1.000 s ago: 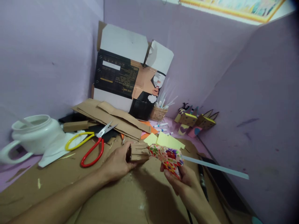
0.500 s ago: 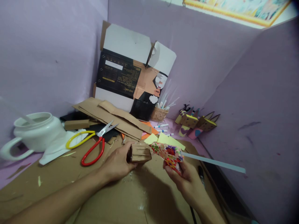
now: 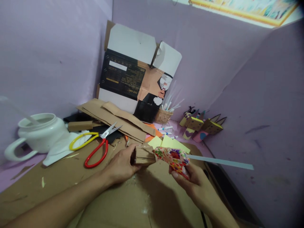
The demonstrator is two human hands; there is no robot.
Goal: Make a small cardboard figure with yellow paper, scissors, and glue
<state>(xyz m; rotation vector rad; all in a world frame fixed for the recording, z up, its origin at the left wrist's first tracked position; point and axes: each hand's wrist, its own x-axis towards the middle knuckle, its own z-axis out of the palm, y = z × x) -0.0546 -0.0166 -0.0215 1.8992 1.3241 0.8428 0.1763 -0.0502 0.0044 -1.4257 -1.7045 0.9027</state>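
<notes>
My left hand (image 3: 122,164) is closed around a small brown cardboard tube (image 3: 144,155), its dark hollow end facing left. In my right hand (image 3: 192,180) is a flower-patterned glue gun (image 3: 174,156), gripped by its handle. A long translucent glue stick (image 3: 220,162) sticks out of its back toward the right. The gun's nozzle end is at the tube's right edge; whether it touches cannot be made out. Both hands are over a brown cardboard sheet (image 3: 114,202) with glue smears on it.
Scissors (image 3: 96,147) with a yellow and a red handle lie open at left, near a white pot (image 3: 40,136). Cardboard strips (image 3: 123,120), yellow paper (image 3: 174,144) and markers (image 3: 166,128) lie behind. A flattened box (image 3: 128,72) leans on the wall, beside a small basket (image 3: 163,116) and cardboard figures (image 3: 194,123).
The whole view has shifted slightly, so things appear a little further right. Both hands keep their holds, and the glue gun's back end has tilted up slightly.
</notes>
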